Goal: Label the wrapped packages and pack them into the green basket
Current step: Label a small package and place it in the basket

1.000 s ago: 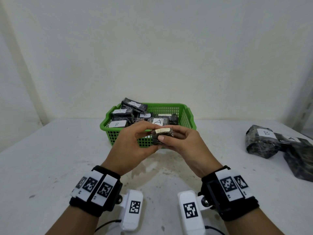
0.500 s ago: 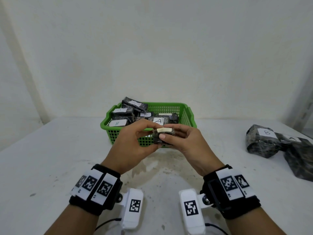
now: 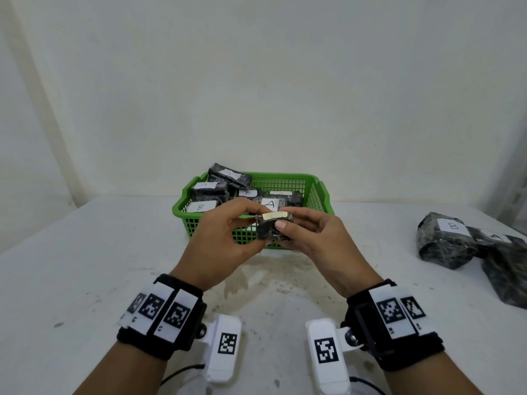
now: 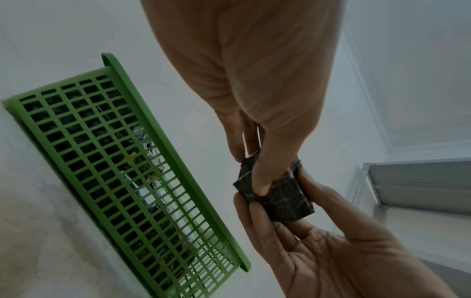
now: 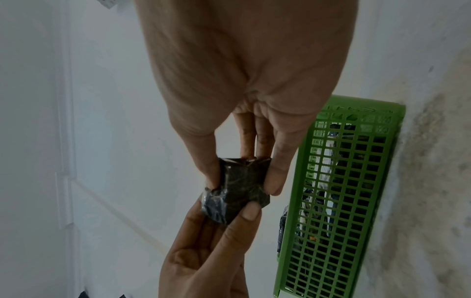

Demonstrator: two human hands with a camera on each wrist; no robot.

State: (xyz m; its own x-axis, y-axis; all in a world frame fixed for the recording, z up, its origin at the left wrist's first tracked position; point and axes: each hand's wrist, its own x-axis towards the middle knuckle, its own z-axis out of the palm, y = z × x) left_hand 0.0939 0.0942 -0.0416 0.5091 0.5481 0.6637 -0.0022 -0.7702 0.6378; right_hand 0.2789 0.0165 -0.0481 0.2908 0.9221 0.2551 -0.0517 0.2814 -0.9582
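A small dark wrapped package [image 3: 271,230] with a white label [image 3: 275,215] on its top is held in the air just in front of the green basket [image 3: 319,199]. My left hand [image 3: 228,238] pinches its left end and my right hand [image 3: 309,236] grips its right end, thumb on the front face. The left wrist view shows the package [image 4: 282,199] between both hands beside the basket [image 4: 178,181]. The right wrist view shows the package [image 5: 239,193] and the basket [image 5: 298,221] too. Several labelled dark packages [image 3: 211,191] lie in the basket.
At the right of the white table [image 3: 85,266] lie large dark wrapped packages [image 3: 445,240], labelled B and A. A pale wall rises behind the basket. A metal shelf [image 4: 418,185] shows in the left wrist view.
Both hands and the small package have shifted only slightly; the grip on it is unchanged.
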